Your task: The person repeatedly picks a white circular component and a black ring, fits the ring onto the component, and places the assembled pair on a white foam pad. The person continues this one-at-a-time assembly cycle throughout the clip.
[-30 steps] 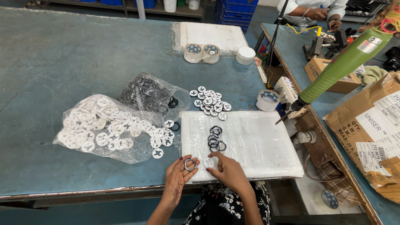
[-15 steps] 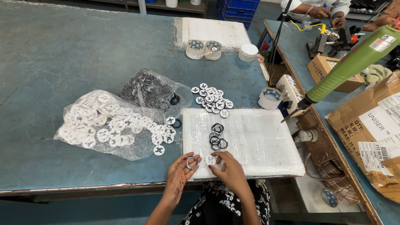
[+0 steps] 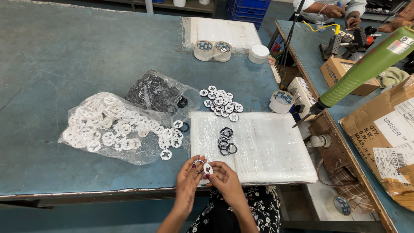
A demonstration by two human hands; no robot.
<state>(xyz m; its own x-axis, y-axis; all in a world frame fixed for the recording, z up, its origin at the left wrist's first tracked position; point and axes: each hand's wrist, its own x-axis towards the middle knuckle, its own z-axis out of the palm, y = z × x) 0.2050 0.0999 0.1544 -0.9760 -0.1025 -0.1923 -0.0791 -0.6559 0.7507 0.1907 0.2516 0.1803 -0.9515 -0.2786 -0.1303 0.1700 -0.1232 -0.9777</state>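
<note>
Fingertips of the left hand [image 3: 188, 176] and right hand [image 3: 224, 177] pinched together around a small white disc [image 3: 208, 168] plus a thin dark ring [image 3: 198, 163], right at the near edge of the blue-green table [image 3: 64, 51]. Both held just over the front corner of the white wrapped pad [image 3: 267, 146]. Little heap of black rings [image 3: 226, 141] sitting on that pad, just beyond the hands. Off to the left, clear bag of white discs [image 3: 108, 127], with a bag of black rings [image 3: 157, 90] behind it. Past the pad, loose pile of finished white-and-black pieces [image 3: 221, 102]. Tape roll [image 3: 281, 102] near the table's right edge. Green tool [image 3: 362, 71] hanging on the right.
</note>
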